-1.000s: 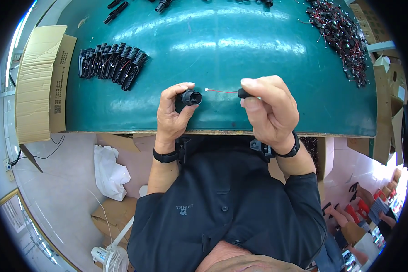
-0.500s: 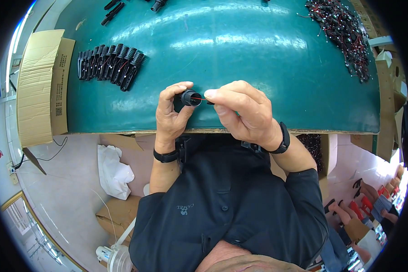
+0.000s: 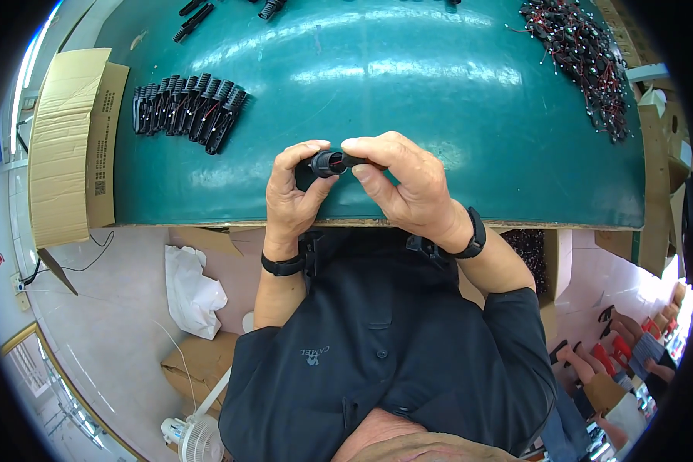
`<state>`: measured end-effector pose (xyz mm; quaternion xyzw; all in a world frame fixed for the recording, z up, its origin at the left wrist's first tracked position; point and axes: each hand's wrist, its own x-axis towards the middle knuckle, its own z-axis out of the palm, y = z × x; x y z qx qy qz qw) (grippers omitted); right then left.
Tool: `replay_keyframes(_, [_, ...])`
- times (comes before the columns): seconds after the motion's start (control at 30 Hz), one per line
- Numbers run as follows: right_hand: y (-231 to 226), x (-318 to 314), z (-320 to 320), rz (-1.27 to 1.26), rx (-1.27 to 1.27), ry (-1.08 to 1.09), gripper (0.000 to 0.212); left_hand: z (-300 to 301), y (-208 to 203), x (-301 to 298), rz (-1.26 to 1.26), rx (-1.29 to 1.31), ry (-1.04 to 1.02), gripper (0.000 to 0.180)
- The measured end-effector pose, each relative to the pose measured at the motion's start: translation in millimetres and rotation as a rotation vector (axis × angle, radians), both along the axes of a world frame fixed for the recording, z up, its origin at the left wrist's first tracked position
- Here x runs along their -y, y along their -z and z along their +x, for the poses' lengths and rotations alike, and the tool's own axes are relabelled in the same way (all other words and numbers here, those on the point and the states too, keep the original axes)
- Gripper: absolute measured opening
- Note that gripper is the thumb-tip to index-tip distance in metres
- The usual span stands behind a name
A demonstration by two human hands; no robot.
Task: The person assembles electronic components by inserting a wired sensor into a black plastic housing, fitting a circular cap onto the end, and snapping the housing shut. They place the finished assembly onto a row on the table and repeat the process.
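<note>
My left hand (image 3: 289,192) is wrapped round a black plastic tube housing (image 3: 325,164), its round open mouth turned toward my right hand. Between the thumb and fingers of my right hand (image 3: 412,181) is a small dark round-edged part (image 3: 353,161), held right at that mouth. A bit of red wire shows inside the opening. Whether the part touches the rim cannot be made out. To the left on the green table (image 3: 439,115) lies a row of similar black ribbed housings (image 3: 185,108), some with red wire showing.
A heap of small black parts with red wires (image 3: 581,65) covers the table's far right. A few black pieces (image 3: 192,23) lie at the far left. An open cardboard box (image 3: 69,146) stands at the left edge. Below are a white fan (image 3: 200,440) and another carton (image 3: 204,366).
My right hand has moved slightly left and turned, bringing the small dark part up to the housing's mouth. The red wire stretched between them before; now little of it shows. The housing has tilted rightward.
</note>
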<state>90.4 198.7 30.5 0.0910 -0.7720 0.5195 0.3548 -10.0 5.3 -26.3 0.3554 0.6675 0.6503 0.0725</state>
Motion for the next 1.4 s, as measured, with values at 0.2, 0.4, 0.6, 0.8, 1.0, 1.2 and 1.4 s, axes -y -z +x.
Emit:
replay_keyframes(0.2, [9, 5, 7, -0.337, 0.281, -0.108, 0.026, 1, -3, 1, -0.044, -0.014, -0.034, 0.053])
replay_keyframes(0.4, [11, -5, 10, -0.574, 0.471, -0.193, 0.027, 1, -9, 2, -0.103, -0.074, -0.059, 0.050])
replay_keyframes(0.6, [10, -17, 13, -0.400, 0.533, -0.159, 0.028, 1, -20, 0, -0.151, -0.129, -0.053, 0.049])
replay_keyframes(0.8, [15, -14, 15, -0.668, 0.596, -0.217, 0.032, 1, -23, 1, -0.187, -0.120, -0.023, 0.050])
replay_keyframes(1.0, [20, -18, 16, -0.589, 0.549, -0.212, 0.032, 0, -26, 1, -0.198, -0.116, 0.019, 0.051])
replay_keyframes(1.2, [15, -20, 14, -0.368, 0.520, -0.097, 0.025, -1, -26, 1, -0.206, -0.133, 0.045, 0.050])
replay_keyframes(1.4, [22, -24, 17, -0.472, 0.574, -0.148, 0.027, -2, -27, 1, -0.224, -0.105, 0.062, 0.049])
